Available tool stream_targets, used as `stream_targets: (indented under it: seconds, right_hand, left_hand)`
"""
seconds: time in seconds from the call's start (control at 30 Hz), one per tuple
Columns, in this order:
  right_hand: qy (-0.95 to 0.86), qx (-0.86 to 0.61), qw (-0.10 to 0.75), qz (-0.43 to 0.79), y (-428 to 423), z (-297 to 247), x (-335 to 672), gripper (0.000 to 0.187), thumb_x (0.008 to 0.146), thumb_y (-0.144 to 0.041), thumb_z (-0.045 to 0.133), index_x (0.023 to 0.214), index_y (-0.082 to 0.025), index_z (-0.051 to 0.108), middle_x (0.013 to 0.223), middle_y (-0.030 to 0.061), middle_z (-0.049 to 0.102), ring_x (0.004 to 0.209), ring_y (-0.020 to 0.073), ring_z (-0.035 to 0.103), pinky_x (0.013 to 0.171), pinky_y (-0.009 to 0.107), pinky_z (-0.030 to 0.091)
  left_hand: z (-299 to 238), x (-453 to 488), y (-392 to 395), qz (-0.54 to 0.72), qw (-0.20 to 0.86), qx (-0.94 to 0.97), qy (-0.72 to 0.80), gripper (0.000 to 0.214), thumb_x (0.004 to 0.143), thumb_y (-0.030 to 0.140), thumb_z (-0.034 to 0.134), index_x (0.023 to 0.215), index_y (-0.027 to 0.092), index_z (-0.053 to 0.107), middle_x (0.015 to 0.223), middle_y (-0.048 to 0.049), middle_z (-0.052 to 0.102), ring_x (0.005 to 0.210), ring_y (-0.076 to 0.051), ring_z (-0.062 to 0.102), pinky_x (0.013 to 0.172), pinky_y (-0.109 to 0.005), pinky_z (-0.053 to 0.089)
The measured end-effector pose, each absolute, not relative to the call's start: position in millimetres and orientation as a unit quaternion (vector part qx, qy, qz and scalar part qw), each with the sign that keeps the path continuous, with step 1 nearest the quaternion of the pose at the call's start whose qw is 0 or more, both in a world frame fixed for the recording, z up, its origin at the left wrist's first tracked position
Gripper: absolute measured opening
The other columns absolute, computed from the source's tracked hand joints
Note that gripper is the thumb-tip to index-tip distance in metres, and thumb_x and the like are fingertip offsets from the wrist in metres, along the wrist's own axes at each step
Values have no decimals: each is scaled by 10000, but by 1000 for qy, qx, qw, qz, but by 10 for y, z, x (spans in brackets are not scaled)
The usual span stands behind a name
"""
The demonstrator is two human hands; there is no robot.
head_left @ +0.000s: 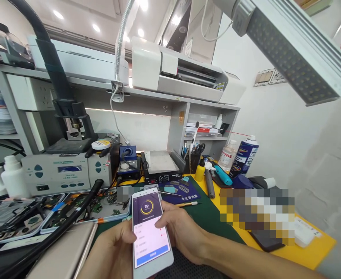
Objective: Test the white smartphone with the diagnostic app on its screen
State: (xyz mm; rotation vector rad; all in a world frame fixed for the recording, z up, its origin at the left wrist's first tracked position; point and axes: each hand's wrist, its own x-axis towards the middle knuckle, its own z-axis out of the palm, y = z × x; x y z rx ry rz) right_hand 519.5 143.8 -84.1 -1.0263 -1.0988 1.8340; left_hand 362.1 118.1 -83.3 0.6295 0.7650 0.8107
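Note:
A white smartphone [151, 236] is held upright in front of me, its screen lit with a ring reading 75, a list below and a blue button at the bottom. My left hand [115, 240] grips its left edge, thumb at the side of the screen. Around the right edge is my right hand [182, 228], its thumb over the list on the screen. The fingers behind the phone are hidden. Under the hands lies a dark green mat [213, 217].
Trays of phone parts [100, 205] and a gold tablet-like device [60, 252] lie at left, crossed by a black hose [80, 209]. Behind stand a soldering station [65, 174] and a heating plate [161, 162]. A spray can [244, 155] stands right. A lamp [298, 50] hangs above.

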Motion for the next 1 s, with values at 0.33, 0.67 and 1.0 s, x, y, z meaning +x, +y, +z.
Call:
stream_targets:
  seconds: [0.33, 0.67, 1.0]
  right_hand:
    - [-435, -384, 379, 721, 1449, -830, 5183, 497, 548, -219, 601, 1042, -168, 607, 843, 33, 704, 725, 190, 629, 707, 308, 438]
    - [-435, -416, 358, 714, 1423, -799, 5192, 488, 498, -209, 583, 986, -188, 603, 785, 6, 678, 626, 158, 577, 599, 273, 394]
    - [-437, -417, 358, 712, 1445, -793, 5198, 503, 481, -187, 579, 983, -193, 604, 755, -10, 662, 610, 147, 569, 579, 261, 383]
  left_hand:
    - [-808, 3615, 1153, 391, 805, 275, 351, 334, 801, 198, 474, 1087, 113, 624, 726, -87, 679, 668, -232, 627, 532, -316, 457]
    - [-742, 3625, 1156, 391, 802, 261, 369, 443, 805, 170, 457, 1244, 128, 497, 716, -73, 699, 654, -267, 650, 559, -366, 490]
    - [-845, 3594, 1168, 391, 811, 249, 357, 338, 817, 201, 476, 1137, 138, 563, 796, -105, 736, 650, -260, 669, 554, -364, 494]
